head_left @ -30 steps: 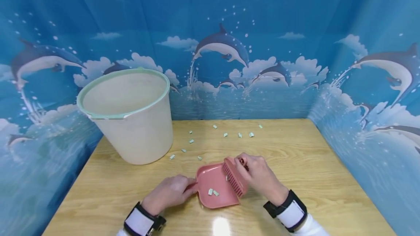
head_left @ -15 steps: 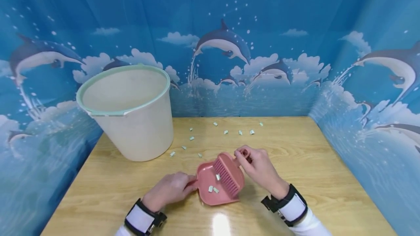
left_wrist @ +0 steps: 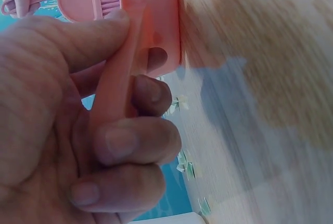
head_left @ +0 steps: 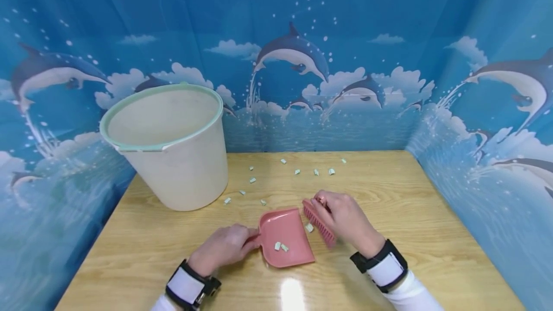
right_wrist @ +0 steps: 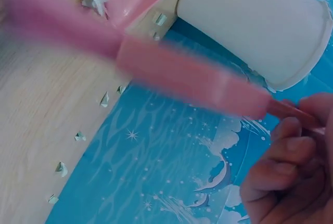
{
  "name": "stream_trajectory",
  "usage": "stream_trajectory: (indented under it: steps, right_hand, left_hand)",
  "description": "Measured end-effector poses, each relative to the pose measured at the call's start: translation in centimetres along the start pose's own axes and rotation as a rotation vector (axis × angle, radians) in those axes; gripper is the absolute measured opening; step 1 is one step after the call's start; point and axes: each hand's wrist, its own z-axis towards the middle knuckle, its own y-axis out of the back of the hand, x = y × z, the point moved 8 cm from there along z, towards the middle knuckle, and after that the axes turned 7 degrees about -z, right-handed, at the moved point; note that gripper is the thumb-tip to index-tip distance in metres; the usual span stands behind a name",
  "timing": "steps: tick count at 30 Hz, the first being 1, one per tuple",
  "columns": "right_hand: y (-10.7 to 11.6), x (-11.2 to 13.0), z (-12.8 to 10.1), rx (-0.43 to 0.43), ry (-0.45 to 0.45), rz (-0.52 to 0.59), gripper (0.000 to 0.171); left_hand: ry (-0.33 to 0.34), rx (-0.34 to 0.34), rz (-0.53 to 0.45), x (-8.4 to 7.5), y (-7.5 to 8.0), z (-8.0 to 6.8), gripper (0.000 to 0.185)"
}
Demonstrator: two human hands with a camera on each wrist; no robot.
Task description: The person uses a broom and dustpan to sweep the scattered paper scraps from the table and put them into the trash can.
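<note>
Dustpan (head_left: 285, 236), pink, flat on the wooden worktop (head_left: 410, 234), near its front edge and mouth turned to the right. Handle gripped by the left hand (head_left: 222, 249), fingers and thumb curled round it, plainly seen in the left wrist view too (left_wrist: 112, 104). Two pale green paper scraps (head_left: 281, 246) lying inside the pan. Just beside the pan's open right edge, pink brush (head_left: 318, 222), bristles down toward the worktop, held by its handle in the clenched right hand (head_left: 345, 217); right wrist view blurred, so exact finger placement hard to tell, probably a pinch of thumb and fingers round the thin handle end (right_wrist: 291, 110). One more scrap (head_left: 309, 227) between brush and pan rim, touching or nearly touching the bristles. Further scraps (head_left: 298, 172) scattered over the far half of the worktop, well apart from both hands. Large cream bucket (head_left: 173, 157) with green rim standing upright at the far left corner. Blue dolphin curtain (head_left: 294, 61) behind and at both sides.
</note>
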Motion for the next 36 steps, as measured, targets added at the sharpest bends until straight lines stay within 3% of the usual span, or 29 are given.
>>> stream_trajectory:
  steps: [3,7,15,20,24,31,36]
  right_hand:
    - [0.0,0.5,-0.2,-0.018,0.068,-0.032,0.018]
    - [0.6,0.5,-0.5,-0.066,0.092,-0.04,0.004]
    - [2.5,-2.7,-0.3,-0.137,0.03,-0.081,0.015]
    - [2.7,-4.2,-0.3,-0.173,0.019,-0.096,0.006]
    - [1.1,-2.6,-0.9,-0.129,0.083,-0.079,0.004]
    - [0.1,0.1,-0.9,-0.056,0.083,0.071,0.027]
    - [-0.1,1.7,-0.7,-0.034,0.089,0.137,0.021]
  left_hand:
    - [0.015,0.009,-0.006,0.1,-0.1,0.0,0.018]
    - [0.009,0.002,0.008,0.1,0.0,0.1,0.018]
    - [-0.011,-0.023,0.034,-0.2,0.4,0.0,0.019]
    - [-0.016,-0.028,0.032,-0.2,0.3,-0.1,0.017]
    - [-0.02,-0.033,0.048,-0.2,0.4,-0.1,0.015]
    - [0.006,-0.023,0.037,0.0,0.2,-0.1,0.017]
    - [0.016,-0.008,0.02,0.0,0.1,0.0,0.014]
